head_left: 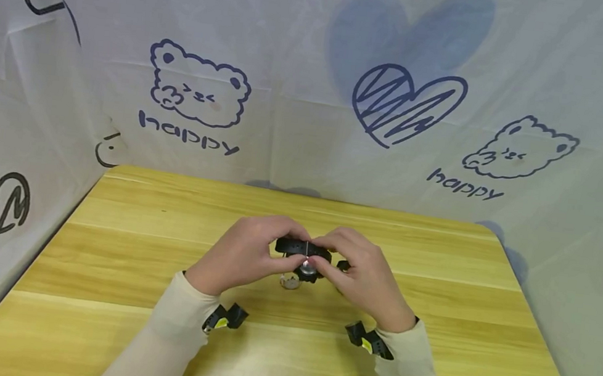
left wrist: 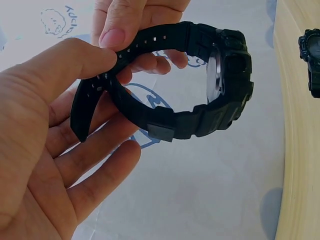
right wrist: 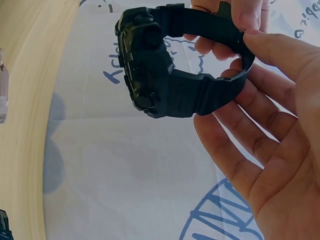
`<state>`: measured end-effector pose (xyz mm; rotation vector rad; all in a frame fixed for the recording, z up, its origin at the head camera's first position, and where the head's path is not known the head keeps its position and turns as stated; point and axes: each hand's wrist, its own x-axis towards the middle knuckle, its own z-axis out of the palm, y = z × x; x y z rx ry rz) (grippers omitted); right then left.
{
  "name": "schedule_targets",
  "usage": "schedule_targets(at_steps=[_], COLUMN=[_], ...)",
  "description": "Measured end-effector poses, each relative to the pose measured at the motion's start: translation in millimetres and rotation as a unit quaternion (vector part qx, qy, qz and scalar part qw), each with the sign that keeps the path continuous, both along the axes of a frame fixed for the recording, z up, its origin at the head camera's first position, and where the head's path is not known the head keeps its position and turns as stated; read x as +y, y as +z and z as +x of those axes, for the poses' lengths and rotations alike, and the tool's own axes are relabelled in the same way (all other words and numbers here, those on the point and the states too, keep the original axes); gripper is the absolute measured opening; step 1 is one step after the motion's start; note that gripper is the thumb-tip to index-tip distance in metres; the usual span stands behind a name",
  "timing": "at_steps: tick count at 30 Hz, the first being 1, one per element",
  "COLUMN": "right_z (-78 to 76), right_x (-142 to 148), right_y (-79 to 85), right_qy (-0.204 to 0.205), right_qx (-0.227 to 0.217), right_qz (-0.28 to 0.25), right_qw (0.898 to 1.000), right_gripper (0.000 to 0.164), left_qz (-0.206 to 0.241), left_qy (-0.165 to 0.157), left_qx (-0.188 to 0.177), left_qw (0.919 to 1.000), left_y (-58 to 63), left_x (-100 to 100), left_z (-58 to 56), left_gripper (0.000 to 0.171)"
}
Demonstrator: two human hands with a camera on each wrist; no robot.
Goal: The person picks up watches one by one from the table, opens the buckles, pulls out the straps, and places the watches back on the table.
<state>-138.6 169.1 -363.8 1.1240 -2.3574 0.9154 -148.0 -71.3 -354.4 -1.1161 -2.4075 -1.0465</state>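
Both hands hold a black wristwatch with a chunky case and a strap bent into a loop. In the left wrist view, the left hand pinches the strap where its two ends meet, the thumb on top. The strap's holed tail sticks out below that thumb. From the other side, the right hand pinches the same part of the strap between thumb and fingers. The buckle is mostly hidden by the fingers. In the head view, the shiny case back faces the person.
A second black watch lies on the wooden table, partly behind the right hand in the head view. A small round pale-faced thing, apparently a watch, lies near the left thumb. A white printed cloth hangs behind the table.
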Motion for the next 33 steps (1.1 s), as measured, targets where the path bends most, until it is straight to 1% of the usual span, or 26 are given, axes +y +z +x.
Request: schedule_targets(at_steps=[13,20,26,29,33], right_z=[-1.4,0.9,0.1,-1.1,-1.5], right_x=[1.8,-0.3,1.7,2.5,3.3], right_y=[0.7,1.0,1.4,0.9,0.9], right_qy=[0.0,-0.002,0.006,0.013,0.011], right_qx=[-0.009,-0.044,-0.036,-0.031,-0.031], right_qz=[-0.006,0.001,-0.003,-0.005,-0.002], right_qw=[1.0,0.999,0.999,0.999,0.999], right_gripper=[0.023,0.025,0.022,0.02,0.019], left_qz=[0.009,-0.003,-0.01,-0.007,-0.005], left_qy=[-0.004,-0.01,-0.009,-0.012,-0.008], left_qx=[0.02,0.022,0.036,0.036,0.034], left_qw=[0.9998,0.9997,0.9993,0.9992,0.9994], left_y=[-2.6,-2.9,-4.1,-5.0,-6.0], left_x=[-0.3,0.4,2.0,2.1,1.3], left_z=[-2.6,-2.2,-3.3,-3.8,-4.2], left_gripper=[0.022,0.023,0.022,0.022,0.022])
